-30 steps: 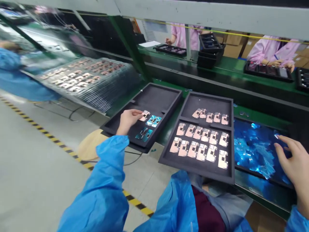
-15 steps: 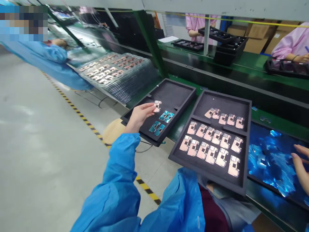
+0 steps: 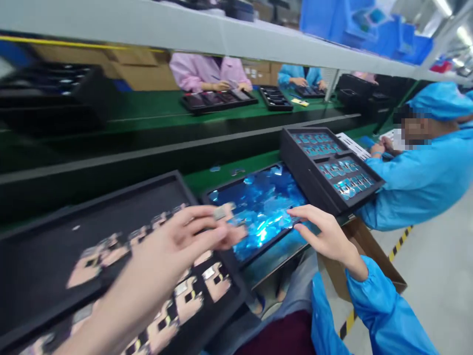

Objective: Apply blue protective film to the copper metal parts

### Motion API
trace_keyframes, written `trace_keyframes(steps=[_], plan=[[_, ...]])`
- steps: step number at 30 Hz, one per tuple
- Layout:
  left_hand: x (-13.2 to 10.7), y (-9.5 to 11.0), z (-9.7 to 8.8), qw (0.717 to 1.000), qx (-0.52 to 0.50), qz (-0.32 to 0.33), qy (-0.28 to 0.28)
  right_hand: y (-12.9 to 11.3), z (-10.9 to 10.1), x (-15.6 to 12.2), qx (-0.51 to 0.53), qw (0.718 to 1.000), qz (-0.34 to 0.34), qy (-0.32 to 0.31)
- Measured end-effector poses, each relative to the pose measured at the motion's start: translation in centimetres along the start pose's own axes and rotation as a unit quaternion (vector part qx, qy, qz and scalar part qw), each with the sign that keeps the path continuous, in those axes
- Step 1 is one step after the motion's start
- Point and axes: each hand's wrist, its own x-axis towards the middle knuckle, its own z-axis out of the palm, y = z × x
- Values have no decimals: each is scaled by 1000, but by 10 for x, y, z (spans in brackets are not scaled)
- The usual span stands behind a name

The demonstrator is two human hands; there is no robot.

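Green bench (image 3: 236, 160), fingers (image 3: 306, 213) over tray rim (image 3: 271, 241)

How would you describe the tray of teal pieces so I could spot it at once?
Along the green workbench, find the black tray heaped with shiny blue film. Just beyond it, beside a seated co-worker in blue, sits a black tray whose two compartments hold neat rows of small teal pieces.
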Motion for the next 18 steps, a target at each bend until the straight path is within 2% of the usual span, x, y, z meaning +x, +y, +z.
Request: trace_keyframes(steps=[2,4,6,8,10,12,15,18], plan=[[22,22,63,994,3,72,-77,-3,-20,-13,-18,998,-10,52],[43,37,116,984,6,126,-127,1,-40,-26,-57,991,-4,120],[61,44,153,976,8,152,-153,12,-57,-40,-101,978,21,181],[74,45,173,974,8,156,-163,24,-70,-54,-134,966,49,216],[82,42,179,976,8,146,-162,34,-79,-65,-156,958,71,230],[88,36,174,980,10,132,-151,43,-85,-73,-174,953,85,232],[92,26,153,987,5,109,-114,53,-87,-79,-197,954,89,207],[76,12,122,993,-5,96,-75,56,-84,-83,-229,957,69,163]])
